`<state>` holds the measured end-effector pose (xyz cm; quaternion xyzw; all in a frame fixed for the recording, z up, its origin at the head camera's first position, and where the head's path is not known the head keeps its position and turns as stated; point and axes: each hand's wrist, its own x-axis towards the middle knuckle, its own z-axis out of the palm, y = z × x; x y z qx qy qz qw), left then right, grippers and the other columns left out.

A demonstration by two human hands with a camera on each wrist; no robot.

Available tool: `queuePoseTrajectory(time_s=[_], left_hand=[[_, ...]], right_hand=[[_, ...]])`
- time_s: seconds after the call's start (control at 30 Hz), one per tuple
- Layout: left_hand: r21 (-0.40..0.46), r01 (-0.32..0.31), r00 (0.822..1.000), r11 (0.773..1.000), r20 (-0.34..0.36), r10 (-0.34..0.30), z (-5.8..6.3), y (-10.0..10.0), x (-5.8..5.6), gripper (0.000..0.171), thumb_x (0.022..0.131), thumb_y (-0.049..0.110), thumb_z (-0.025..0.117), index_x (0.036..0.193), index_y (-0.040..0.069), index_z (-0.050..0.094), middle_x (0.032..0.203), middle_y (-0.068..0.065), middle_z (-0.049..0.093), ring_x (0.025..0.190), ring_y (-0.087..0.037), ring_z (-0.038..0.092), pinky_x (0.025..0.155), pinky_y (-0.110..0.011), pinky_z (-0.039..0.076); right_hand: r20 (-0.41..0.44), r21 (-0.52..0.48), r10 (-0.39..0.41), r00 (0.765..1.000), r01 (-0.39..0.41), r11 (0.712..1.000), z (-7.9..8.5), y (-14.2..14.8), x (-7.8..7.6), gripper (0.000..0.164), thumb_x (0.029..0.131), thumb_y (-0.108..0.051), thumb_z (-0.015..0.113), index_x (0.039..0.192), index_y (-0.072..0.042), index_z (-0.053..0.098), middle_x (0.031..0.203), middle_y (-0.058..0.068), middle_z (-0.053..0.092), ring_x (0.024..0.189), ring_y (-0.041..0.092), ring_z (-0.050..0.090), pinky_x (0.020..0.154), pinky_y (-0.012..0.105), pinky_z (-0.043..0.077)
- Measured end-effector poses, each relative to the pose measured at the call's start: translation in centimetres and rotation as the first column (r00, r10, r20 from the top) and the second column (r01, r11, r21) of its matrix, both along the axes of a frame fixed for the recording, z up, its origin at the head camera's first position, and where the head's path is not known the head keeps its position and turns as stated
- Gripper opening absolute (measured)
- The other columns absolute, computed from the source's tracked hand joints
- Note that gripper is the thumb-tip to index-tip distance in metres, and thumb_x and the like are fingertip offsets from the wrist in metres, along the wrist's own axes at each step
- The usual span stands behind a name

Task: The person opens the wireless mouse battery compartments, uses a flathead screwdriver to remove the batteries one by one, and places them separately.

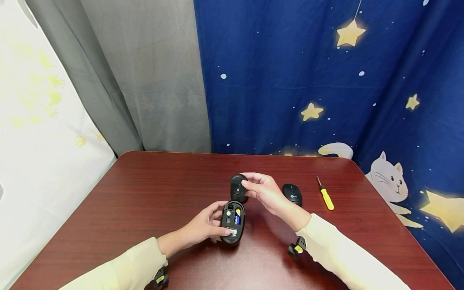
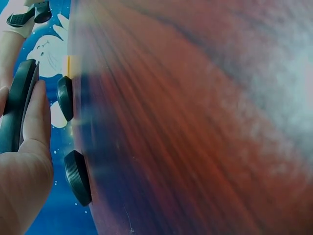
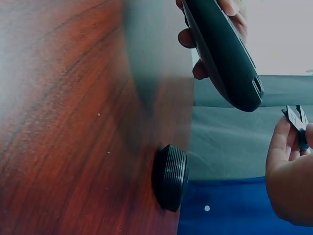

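Observation:
My left hand grips a black computer mouse tilted underside up, thumb across its bottom. Its battery compartment lies uncovered, showing a blue and yellow battery inside. Seen from the right wrist, this mouse is well above the tabletop. My right hand pinches a small dark battery cover between thumb and fingers. In the head view, that hand overlaps a second black mouse, which sits on the table just beyond the held mouse.
A third black mouse lies to the right of my right hand. Farther right is a screwdriver with a yellow handle. The reddish-brown table ends at the back before grey and blue curtains.

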<state>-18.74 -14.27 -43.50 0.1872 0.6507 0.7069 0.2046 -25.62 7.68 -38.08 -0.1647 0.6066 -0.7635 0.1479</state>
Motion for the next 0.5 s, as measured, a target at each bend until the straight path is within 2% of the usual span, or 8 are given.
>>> queuePoseTrajectory(time_s=[0.17,0.3,0.5], left_hand=[[0.010,0.005,1.000,1.000,0.000,-0.005,0.0,-0.1,0.2,0.075,0.082,-0.004,0.072,0.144,0.000,0.031,0.121,-0.022,0.059,0.097,-0.030,0.066,0.067,-0.038,0.058],[0.014,0.007,1.000,1.000,0.003,-0.007,0.1,-0.2,0.4,0.075,0.082,-0.005,0.072,0.144,-0.001,0.030,0.121,-0.022,0.059,0.097,-0.030,0.066,0.065,-0.036,0.057],[0.023,0.011,1.000,1.000,0.012,-0.011,0.1,-0.3,0.6,0.076,0.082,-0.005,0.072,0.144,-0.001,0.030,0.122,-0.022,0.058,0.099,-0.032,0.066,0.069,-0.040,0.058]], right_hand=[[0.015,0.014,-0.040,0.999,0.039,0.999,0.3,-0.5,-0.5,0.036,0.091,0.001,0.062,0.126,0.005,0.055,0.101,0.012,0.067,0.087,0.020,0.067,0.080,0.038,0.056],[0.023,0.007,-0.059,0.998,0.059,0.998,0.4,-1.0,-0.9,0.033,0.090,0.003,0.063,0.122,0.002,0.055,0.098,0.010,0.066,0.082,0.018,0.066,0.074,0.032,0.056],[0.043,0.006,-0.083,0.996,0.083,0.997,0.1,-1.7,-1.7,0.032,0.090,0.004,0.063,0.121,0.002,0.056,0.095,0.007,0.066,0.080,0.015,0.065,0.070,0.029,0.056]])
